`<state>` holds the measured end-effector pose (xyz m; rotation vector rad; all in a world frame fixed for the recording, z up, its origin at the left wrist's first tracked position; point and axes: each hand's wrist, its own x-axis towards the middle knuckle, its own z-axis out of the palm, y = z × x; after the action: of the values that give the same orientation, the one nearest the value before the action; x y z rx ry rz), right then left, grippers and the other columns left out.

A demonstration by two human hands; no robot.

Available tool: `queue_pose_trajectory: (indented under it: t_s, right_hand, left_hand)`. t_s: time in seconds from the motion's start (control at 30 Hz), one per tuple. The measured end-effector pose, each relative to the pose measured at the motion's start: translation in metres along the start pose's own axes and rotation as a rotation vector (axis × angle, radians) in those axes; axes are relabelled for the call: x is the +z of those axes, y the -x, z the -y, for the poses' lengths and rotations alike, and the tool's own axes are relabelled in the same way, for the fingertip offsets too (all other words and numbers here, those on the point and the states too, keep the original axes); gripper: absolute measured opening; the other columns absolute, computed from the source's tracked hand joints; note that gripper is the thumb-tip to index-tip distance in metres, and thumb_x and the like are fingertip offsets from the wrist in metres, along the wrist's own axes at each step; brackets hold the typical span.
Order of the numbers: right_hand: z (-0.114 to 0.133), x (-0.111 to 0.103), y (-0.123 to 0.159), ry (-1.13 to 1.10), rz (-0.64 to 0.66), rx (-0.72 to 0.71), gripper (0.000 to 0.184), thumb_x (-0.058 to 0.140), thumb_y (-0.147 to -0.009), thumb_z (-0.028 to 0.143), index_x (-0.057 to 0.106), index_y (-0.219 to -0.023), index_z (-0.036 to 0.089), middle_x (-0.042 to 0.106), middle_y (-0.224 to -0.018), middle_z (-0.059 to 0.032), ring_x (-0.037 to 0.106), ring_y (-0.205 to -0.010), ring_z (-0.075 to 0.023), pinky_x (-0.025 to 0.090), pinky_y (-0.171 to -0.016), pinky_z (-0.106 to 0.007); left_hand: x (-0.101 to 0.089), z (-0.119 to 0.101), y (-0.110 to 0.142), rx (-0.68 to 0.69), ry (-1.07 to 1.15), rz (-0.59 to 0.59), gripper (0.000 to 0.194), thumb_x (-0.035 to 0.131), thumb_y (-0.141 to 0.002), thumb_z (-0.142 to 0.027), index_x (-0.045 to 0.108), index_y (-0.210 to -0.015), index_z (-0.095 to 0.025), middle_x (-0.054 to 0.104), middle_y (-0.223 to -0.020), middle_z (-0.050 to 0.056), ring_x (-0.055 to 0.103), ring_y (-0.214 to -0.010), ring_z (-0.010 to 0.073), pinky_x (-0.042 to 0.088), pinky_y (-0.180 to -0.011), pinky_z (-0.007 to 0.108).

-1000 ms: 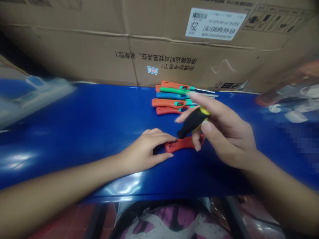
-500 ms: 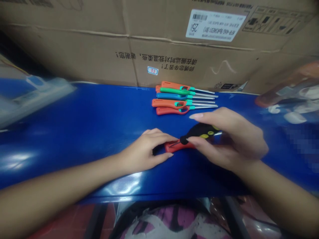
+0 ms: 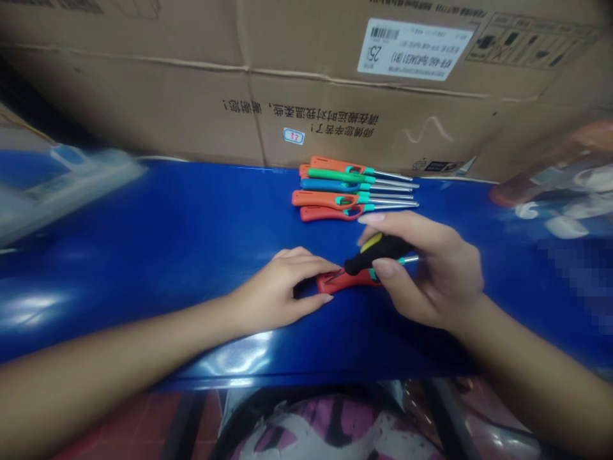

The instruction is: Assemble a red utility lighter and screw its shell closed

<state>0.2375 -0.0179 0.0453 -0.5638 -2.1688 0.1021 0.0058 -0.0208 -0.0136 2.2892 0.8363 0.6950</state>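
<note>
An orange-red lighter [image 3: 341, 280] with a metal nozzle lies on the blue table [image 3: 167, 243] in front of me. My left hand [image 3: 280, 287] rests flat on the table and pinches the lighter's left end between thumb and forefinger. My right hand [image 3: 431, 271] grips a black and yellow screwdriver [image 3: 378, 250], its tip down on the lighter's body near the left end.
Several finished lighters [image 3: 345, 188] in orange, green and blue lie side by side behind my hands, nozzles to the right. A large cardboard box [image 3: 306, 83] walls off the back. Blurred white things [image 3: 62, 179] sit at the far left and blurred things [image 3: 555, 185] at the far right.
My right hand lowered the screwdriver from a steep tilt to a flatter angle, keeping its tip on the lighter, and shifted its fingers on the handle. My left hand stayed put.
</note>
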Motion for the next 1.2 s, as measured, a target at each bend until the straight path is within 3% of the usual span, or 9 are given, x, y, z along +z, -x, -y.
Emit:
queue_pose_trajectory:
  t_s: [0.1, 0.17, 0.3, 0.5, 0.7, 0.87, 1.03, 1.1, 1.2]
  right_hand:
    - [0.0008, 0.0033, 0.0033, -0.203, 0.087, 0.122, 0.054, 0.044, -0.101, 0.019, 0.035, -0.153, 0.028, 0.066, -0.133, -0.0076, 0.072, -0.099, -0.0194, 0.064, -0.077, -0.037]
    - [0.0018, 0.0042, 0.0035, -0.211, 0.064, 0.099, 0.054, 0.050, -0.099, 0.018, 0.039, -0.151, 0.028, 0.070, -0.124, -0.0076, 0.073, -0.093, -0.0190, 0.063, -0.073, -0.035]
    - [0.0017, 0.0025, 0.0017, 0.094, -0.066, -0.020, 0.050, 0.075, -0.086, 0.019, 0.059, -0.132, 0.029, 0.076, -0.095, -0.0008, 0.071, -0.073, -0.0167, 0.061, -0.066, -0.029]
    - [-0.0012, 0.0060, 0.0063, -0.181, 0.028, 0.165, 0.059, 0.046, -0.100, 0.023, 0.031, -0.157, 0.028, 0.066, -0.135, -0.0085, 0.073, -0.096, -0.0198, 0.064, -0.066, -0.032]
    - [-0.0004, 0.0010, 0.0023, 0.097, -0.054, 0.022, 0.061, 0.069, -0.089, 0.018, 0.051, -0.146, 0.033, 0.073, -0.124, -0.0025, 0.074, -0.083, -0.0176, 0.064, -0.069, -0.030]
    - [-0.0022, 0.0007, 0.0038, -0.204, 0.073, 0.198, 0.063, 0.044, -0.102, 0.019, 0.026, -0.160, 0.033, 0.064, -0.139, -0.0052, 0.074, -0.083, -0.0151, 0.063, -0.063, -0.029]
    - [-0.0015, -0.0001, -0.0003, 0.013, -0.048, -0.007, 0.044, 0.070, -0.090, 0.028, 0.059, -0.133, 0.031, 0.076, -0.106, -0.0025, 0.072, -0.077, -0.0182, 0.062, -0.066, -0.031]
    - [-0.0010, -0.0013, -0.0008, 0.092, -0.042, -0.067, 0.040, 0.070, -0.091, 0.031, 0.061, -0.130, 0.029, 0.076, -0.100, -0.0034, 0.071, -0.078, -0.0194, 0.062, -0.067, -0.032]
    - [-0.0005, 0.0002, 0.0014, -0.055, 0.027, 0.031, 0.042, 0.051, -0.100, 0.030, 0.050, -0.142, 0.029, 0.072, -0.119, -0.0066, 0.072, -0.090, -0.0200, 0.063, -0.073, -0.035]
  left_hand:
    - [-0.0004, 0.0003, -0.0002, 0.003, 0.006, 0.006, 0.035, 0.069, -0.092, -0.027, 0.065, -0.126, -0.023, 0.072, -0.123, 0.003, 0.062, -0.111, 0.0212, 0.044, -0.101, 0.038]
    - [-0.0004, 0.0005, -0.0005, 0.003, 0.006, 0.009, 0.033, 0.069, -0.092, -0.027, 0.066, -0.125, -0.024, 0.072, -0.122, 0.003, 0.062, -0.110, 0.0215, 0.044, -0.100, 0.039]
    - [0.0000, 0.0003, -0.0006, 0.000, 0.010, 0.013, 0.032, 0.069, -0.092, -0.028, 0.066, -0.124, -0.024, 0.072, -0.122, 0.003, 0.063, -0.110, 0.0216, 0.045, -0.100, 0.039]
    - [0.0002, 0.0011, 0.0003, 0.009, 0.004, -0.015, 0.036, 0.068, -0.093, -0.033, 0.065, -0.127, -0.022, 0.073, -0.119, 0.006, 0.063, -0.109, 0.0226, 0.046, -0.098, 0.040]
    - [-0.0003, 0.0001, 0.0001, 0.004, 0.001, 0.006, 0.035, 0.067, -0.093, -0.030, 0.065, -0.127, -0.024, 0.073, -0.119, 0.005, 0.063, -0.108, 0.0226, 0.046, -0.100, 0.040]
    - [0.0002, 0.0001, -0.0002, 0.002, -0.013, -0.004, 0.035, 0.068, -0.093, -0.033, 0.065, -0.126, -0.022, 0.073, -0.120, 0.006, 0.063, -0.109, 0.0235, 0.047, -0.099, 0.040]
    - [0.0002, 0.0004, 0.0002, 0.006, -0.004, 0.003, 0.034, 0.068, -0.093, -0.029, 0.066, -0.126, -0.023, 0.073, -0.121, 0.005, 0.063, -0.109, 0.0225, 0.046, -0.099, 0.040]
    - [0.0002, 0.0004, 0.0004, 0.001, 0.000, 0.005, 0.034, 0.068, -0.092, -0.029, 0.066, -0.126, -0.023, 0.073, -0.119, 0.005, 0.064, -0.108, 0.0223, 0.046, -0.099, 0.040]
    - [0.0001, 0.0005, 0.0004, -0.004, 0.004, 0.007, 0.034, 0.069, -0.092, -0.029, 0.066, -0.125, -0.023, 0.073, -0.120, 0.005, 0.063, -0.109, 0.0228, 0.046, -0.099, 0.040]
